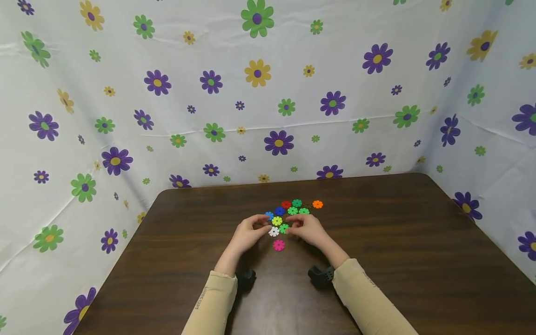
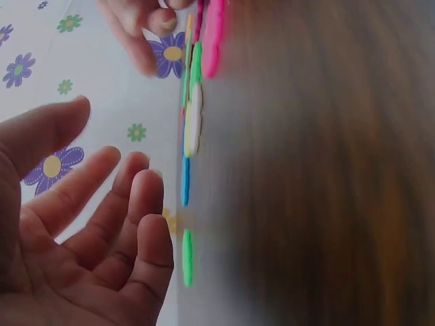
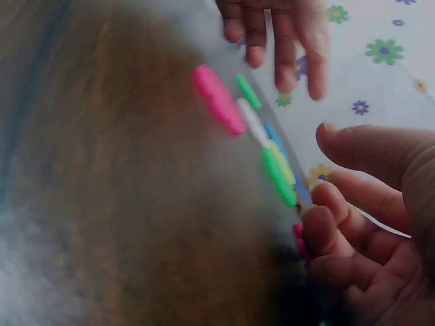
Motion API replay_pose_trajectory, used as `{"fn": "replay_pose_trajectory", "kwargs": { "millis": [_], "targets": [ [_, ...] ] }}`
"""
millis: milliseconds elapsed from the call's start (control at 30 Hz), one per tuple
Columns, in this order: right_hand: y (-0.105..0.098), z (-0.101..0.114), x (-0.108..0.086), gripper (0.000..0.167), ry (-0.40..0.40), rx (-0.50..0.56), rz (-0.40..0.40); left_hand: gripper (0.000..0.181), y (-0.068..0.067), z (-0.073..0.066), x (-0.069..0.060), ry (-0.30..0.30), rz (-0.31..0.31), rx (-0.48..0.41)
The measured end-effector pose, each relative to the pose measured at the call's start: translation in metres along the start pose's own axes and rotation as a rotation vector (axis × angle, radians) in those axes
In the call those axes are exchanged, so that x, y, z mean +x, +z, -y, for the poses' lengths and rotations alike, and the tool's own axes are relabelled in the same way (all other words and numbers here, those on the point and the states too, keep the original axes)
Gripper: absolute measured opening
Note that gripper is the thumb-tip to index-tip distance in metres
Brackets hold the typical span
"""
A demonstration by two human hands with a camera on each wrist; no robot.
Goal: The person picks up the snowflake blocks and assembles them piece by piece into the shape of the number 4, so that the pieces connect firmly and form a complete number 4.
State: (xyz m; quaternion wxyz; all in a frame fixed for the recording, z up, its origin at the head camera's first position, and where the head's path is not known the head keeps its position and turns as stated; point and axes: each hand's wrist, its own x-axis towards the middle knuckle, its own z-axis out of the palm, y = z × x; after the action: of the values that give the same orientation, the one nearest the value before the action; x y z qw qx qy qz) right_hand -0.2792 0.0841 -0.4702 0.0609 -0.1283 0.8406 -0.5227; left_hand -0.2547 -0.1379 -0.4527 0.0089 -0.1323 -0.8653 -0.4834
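Small notched plastic discs in many colours lie in a loose group on the table. My left hand (image 1: 248, 232) hovers at the group's left side, thumb and fingers apart and loosely bent around nothing. Closest to it are a white disc (image 1: 274, 231), a light blue disc (image 1: 269, 215) and, in the left wrist view, a green disc (image 2: 187, 258). From the right, my right hand (image 1: 311, 230) reaches over the group with relaxed, bent fingers and no disc visible in its grasp. Another green disc (image 1: 284, 228) is beside its fingertips. A pink disc (image 1: 278, 245) lies nearest me, below a yellow disc (image 1: 277, 221).
Behind the hands lie a dark blue disc (image 1: 279, 211), a red disc (image 1: 286, 204), a teal disc (image 1: 297, 203) and, farther right, an orange disc (image 1: 318, 204). The dark wooden table (image 1: 402, 242) meets a flower-patterned curtain (image 1: 234, 158) at its back edge.
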Motion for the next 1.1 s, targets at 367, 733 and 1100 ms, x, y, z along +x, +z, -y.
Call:
{"fn": "replay_pose_trajectory", "kwargs": {
  "millis": [367, 733, 1100],
  "targets": [
    [0.009, -0.007, 0.0, 0.039, 0.001, -0.182, -0.049, 0.033, 0.011, 0.012, 0.003, -0.141, 0.062, -0.074],
    [0.009, 0.001, 0.004, 0.032, -0.039, -0.31, -0.047, 0.042, 0.011, 0.0, 0.016, -0.176, 0.118, 0.13],
    [0.012, 0.002, 0.006, 0.026, -0.065, -0.332, -0.033, 0.029, 0.017, -0.006, 0.015, -0.133, 0.098, 0.313]
  ]
}}
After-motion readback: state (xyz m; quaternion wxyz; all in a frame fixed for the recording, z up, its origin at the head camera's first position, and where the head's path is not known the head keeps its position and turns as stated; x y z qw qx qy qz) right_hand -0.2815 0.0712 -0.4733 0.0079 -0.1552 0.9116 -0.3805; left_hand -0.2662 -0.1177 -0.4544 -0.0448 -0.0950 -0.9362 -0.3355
